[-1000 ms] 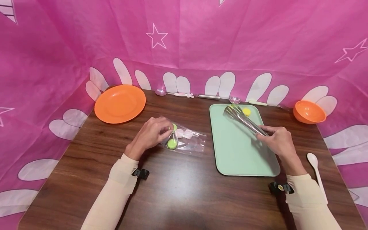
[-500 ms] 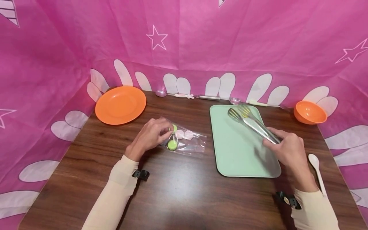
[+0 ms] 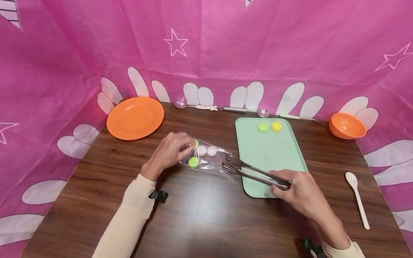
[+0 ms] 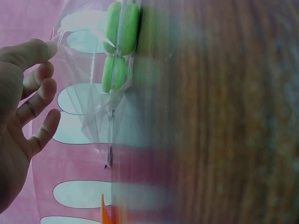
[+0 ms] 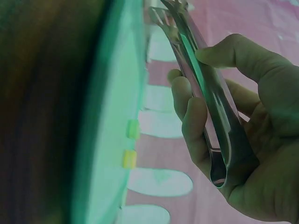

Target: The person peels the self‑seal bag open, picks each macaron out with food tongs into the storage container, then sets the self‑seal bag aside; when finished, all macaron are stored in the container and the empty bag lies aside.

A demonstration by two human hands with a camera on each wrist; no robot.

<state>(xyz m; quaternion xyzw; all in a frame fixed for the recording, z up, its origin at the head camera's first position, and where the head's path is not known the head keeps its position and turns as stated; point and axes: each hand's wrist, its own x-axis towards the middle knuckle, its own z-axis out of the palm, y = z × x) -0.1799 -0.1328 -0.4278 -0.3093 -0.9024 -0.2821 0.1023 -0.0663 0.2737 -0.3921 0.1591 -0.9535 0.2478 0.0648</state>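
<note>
My left hand [image 3: 172,149] pinches the open end of a clear plastic bag [image 3: 214,166] that lies on the table. Inside the bag are two green macarons [image 3: 193,162] and two pale pink macarons [image 3: 211,151]. In the left wrist view the thumb and fingertips are at the raised film of the bag [image 4: 91,109], beside the green macarons [image 4: 122,28]. My right hand [image 3: 301,191] grips metal tongs [image 3: 258,175], whose slightly parted tips hover at the bag's right end. On the mint-green tray [image 3: 271,150] sit a green macaron [image 3: 262,127] and a yellow macaron [image 3: 276,126].
An orange plate [image 3: 135,118] is at the back left, and an orange bowl [image 3: 347,126] at the back right. Several utensils, among them a ladle [image 3: 263,113], line the table's back edge. A white spoon [image 3: 357,199] lies right of the tray. Pink cloth [image 3: 216,46] hangs behind.
The tongs have left the green macaron at the tray's far end, drawn back, then swung left to the bag. My left hand stays at the bag.
</note>
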